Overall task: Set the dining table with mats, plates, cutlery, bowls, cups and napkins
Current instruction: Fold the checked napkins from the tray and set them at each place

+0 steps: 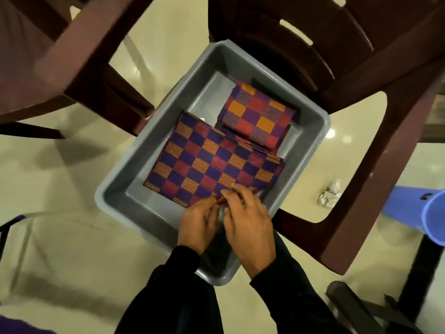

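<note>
At far left, a dark brown moulded plastic chair (79,56) with smooth, glossy limbs stands on a pale, polished tiled floor (60,249) that reflects light. In the centre, a grey rectangular plastic tub (120,191) with rounded corners, a rolled rim and smooth matte walls sits on the floor at an angle to the frame. Inside it, the larger stack of woven checked table mats (212,162) lies flat across the near half: squares of purple, red and orange, with a fine ribbed, striped weave. The left hand (199,227) reaches over the near rim, its fingers curled and pinching the near edge of this stack; exactly how many layers it pinches cannot be told. Just beside it, touching fingertip to fingertip, the right hand (248,225) also curls its fingers onto the same near corner of the stack, grasping the fabric edge. Both wrists emerge from black sleeves (168,297) of soft, matte cloth. Toward the far right corner of the tub, a smaller folded stack of checked mats (257,114) in the same weave rests tilted, its near edge just beside the larger stack. Behind and to the right, a second dark brown plastic chair (361,68) with slotted seat straddles the tub's far end. A crumpled white paper (330,195) lies on the floor to the right, and a smooth blue plastic bucket (423,213) lies at the right edge.
</note>
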